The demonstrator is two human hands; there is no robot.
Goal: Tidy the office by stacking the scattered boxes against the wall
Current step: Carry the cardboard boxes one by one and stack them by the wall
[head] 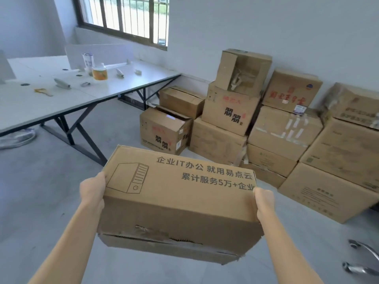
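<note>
From the head camera, the person carries a long cardboard box (178, 199) in mid-air in front of the body, clear of the grey floor (47, 197). The left hand (93, 189) presses flat against the box's left end and the right hand (264, 203) against its right end, so the load is clamped between two open palms rather than gripped by curled fingers; how far the fingers wrap round the hidden end faces cannot be told. The box's long axis runs left to right across the view, its printed face turned up toward the camera and a torn, taped seam along its near lower edge. The stacked boxes (287, 128) stand along the white wall (266, 27) ahead and to the right, so the pile lies off the box's far right corner, and the right hand is the nearer one to it. A lower open-topped box (164, 130) at the pile's left end sits almost straight ahead, beside the leg of the white desk (86, 87). Placing the load probably calls for a forward carry with a swing to the right, keeping the long side parallel to the wall. Chrome chair legs (363, 257) on the floor at lower right could catch a foot on that path.
</note>
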